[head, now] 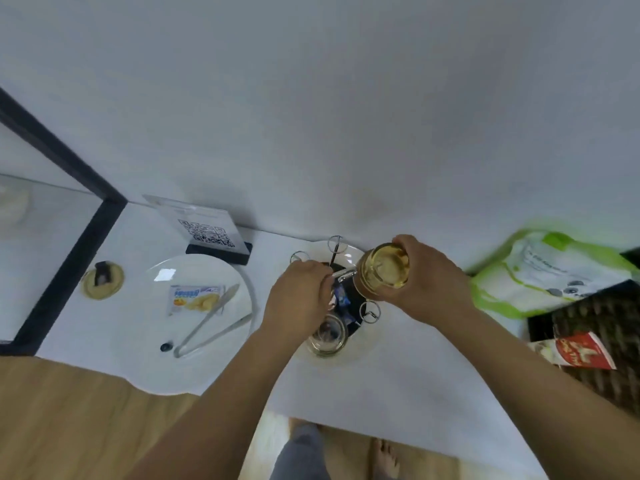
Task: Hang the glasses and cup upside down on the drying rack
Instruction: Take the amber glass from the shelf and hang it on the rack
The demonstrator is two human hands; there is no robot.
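plate [194, 372] left of drying rack [337, 249] | bag [550, 271] right | QR stand [211, 233] behind plate

A plain pale wall [346, 98] fills the upper half, evenly lit and unmarked. Below it runs a white counter [381, 382] with a curved front edge. At the left a black-framed mirror [45, 237] stands on the counter against the wall (its glass shows only dim reflection). Light wood floor [69, 420] lies beneath, and a dark woven basket [602, 344] sits at the right.

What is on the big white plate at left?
On the white plate: a snack packet and metal tongs. Whatever lies beneath the packet is covered.
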